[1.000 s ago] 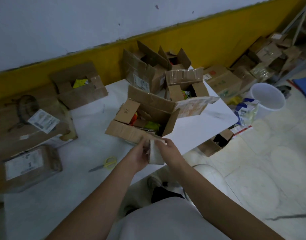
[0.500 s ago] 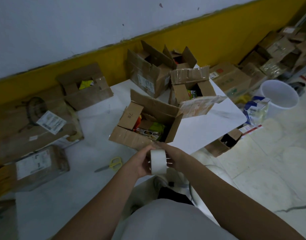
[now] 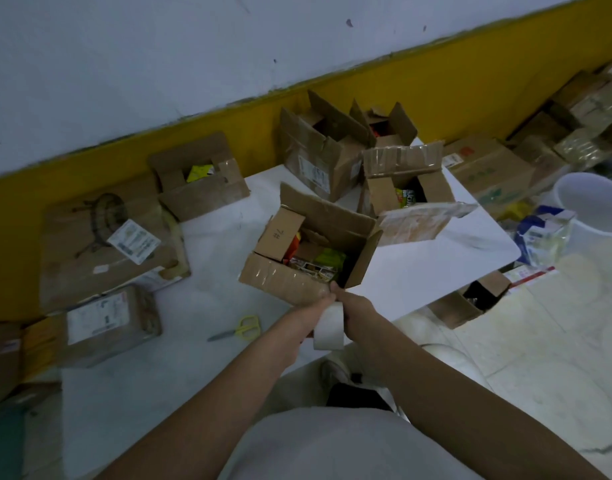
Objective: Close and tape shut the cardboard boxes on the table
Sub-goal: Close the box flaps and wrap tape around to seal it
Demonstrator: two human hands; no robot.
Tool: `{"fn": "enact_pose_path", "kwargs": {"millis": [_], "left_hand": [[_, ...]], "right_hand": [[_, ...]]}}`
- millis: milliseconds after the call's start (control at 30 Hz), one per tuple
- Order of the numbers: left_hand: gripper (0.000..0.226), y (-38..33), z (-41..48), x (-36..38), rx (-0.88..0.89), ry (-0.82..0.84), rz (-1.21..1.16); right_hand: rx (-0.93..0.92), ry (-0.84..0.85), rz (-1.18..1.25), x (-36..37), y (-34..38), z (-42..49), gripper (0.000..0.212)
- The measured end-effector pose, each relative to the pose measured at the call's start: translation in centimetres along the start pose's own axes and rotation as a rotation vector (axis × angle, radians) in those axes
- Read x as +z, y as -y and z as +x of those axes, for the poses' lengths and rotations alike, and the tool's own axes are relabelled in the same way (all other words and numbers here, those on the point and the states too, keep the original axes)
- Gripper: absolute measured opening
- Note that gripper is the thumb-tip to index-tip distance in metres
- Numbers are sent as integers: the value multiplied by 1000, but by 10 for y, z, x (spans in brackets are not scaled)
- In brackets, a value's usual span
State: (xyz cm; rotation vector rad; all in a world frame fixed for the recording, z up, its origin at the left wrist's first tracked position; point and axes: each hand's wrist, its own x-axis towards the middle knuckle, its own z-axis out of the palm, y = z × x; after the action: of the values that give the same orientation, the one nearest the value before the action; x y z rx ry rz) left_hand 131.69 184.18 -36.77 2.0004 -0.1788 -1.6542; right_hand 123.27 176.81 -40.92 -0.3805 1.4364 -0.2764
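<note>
An open cardboard box (image 3: 297, 282) with colourful packets inside sits at the white table's (image 3: 131, 341) near edge, its flaps spread out. Both hands hold a white tape roll (image 3: 328, 327) upright just in front of this box. My left hand (image 3: 311, 313) grips the roll's left side and my right hand (image 3: 356, 313) grips its right side, fingertips close to the box's near flap. Behind it stand a second open box (image 3: 405, 188) with a taped flap and two taller open boxes (image 3: 318, 157).
Yellow-handled scissors (image 3: 240, 329) lie on the table left of my hands. Closed labelled boxes (image 3: 107, 323) and an open box (image 3: 200, 185) sit at the left. On the floor to the right are a white bucket (image 3: 595, 206), cartons and more boxes (image 3: 488, 171).
Both hands have lifted the tape roll a little up and forward, closer to the near flap of the open box. The camera has moved in slightly.
</note>
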Motion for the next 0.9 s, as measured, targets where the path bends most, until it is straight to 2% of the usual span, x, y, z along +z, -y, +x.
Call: {"fn": "enact_pose_path", "kwargs": {"millis": [100,200,267,400,533,700,800,900], "left_hand": [[41,3,-12,-8,206,12,201],[31,6,-18,-29,338,76,344],[23,6,-21,-40,363,98,409],[28,19,-20,-51,359,70,468],[36,28,-17,-57,352,88,478],[32,35,-16,-57,391,61,494],[32,39,-13,-56,423,51,409],[27,43,-5,-52,452,29,413]], "right_hand": [[5,25,18,1,6,0,43],[-9,52,37,1,12,4,33],[-8,52,-1,4,12,4,31],[-27,33,-1,11,11,6,24],[-58,-21,-63,11,9,7,28],[-90,-56,-122,10,7,9,31],[-81,63,-59,5,13,9,37],[-63,253,-162,-10,18,5,35]]}}
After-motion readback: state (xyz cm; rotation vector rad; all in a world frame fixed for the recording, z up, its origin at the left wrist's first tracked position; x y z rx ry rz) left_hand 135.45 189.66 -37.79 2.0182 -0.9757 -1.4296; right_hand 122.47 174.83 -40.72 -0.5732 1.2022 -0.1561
